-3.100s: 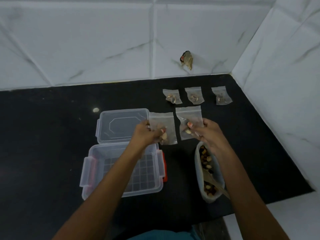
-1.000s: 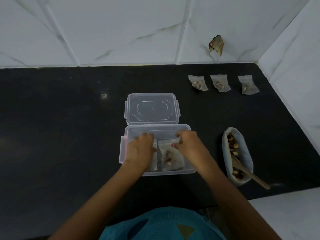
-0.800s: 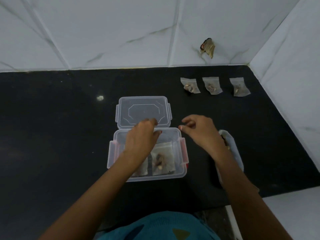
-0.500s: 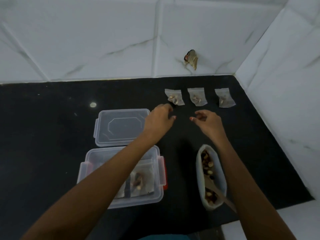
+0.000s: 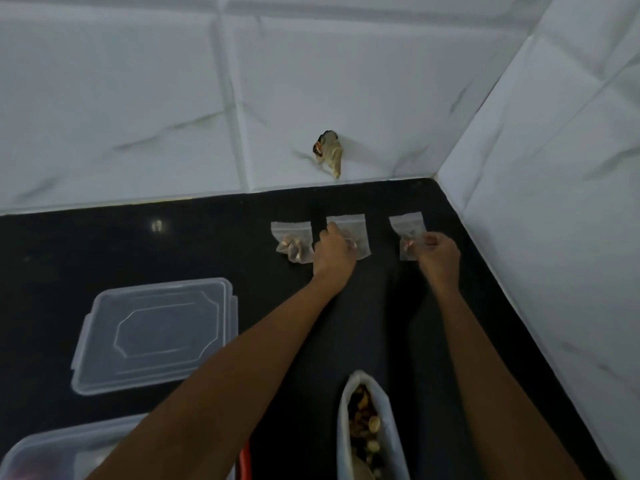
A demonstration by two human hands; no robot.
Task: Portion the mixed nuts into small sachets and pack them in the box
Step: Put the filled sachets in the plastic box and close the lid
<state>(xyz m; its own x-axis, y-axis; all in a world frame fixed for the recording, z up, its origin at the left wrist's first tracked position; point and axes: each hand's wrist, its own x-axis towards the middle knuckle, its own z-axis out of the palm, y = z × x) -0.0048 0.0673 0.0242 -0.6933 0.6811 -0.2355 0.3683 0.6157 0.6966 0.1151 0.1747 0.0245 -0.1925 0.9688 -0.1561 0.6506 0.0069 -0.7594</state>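
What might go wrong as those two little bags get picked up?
Drawing back, a forearm could tip the open clear pouch of mixed nuts between them. The middle clear sachet in the left hand or the rightmost sachet in the right hand could slip before reaching the clear plastic box.

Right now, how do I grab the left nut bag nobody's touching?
Probably pinch the left sachet by its flat, empty top strip, nearest the wall, coming from above on its left side. It lies flat on the counter with the nuts bunched at the near end, and the left hand sits close on its right.
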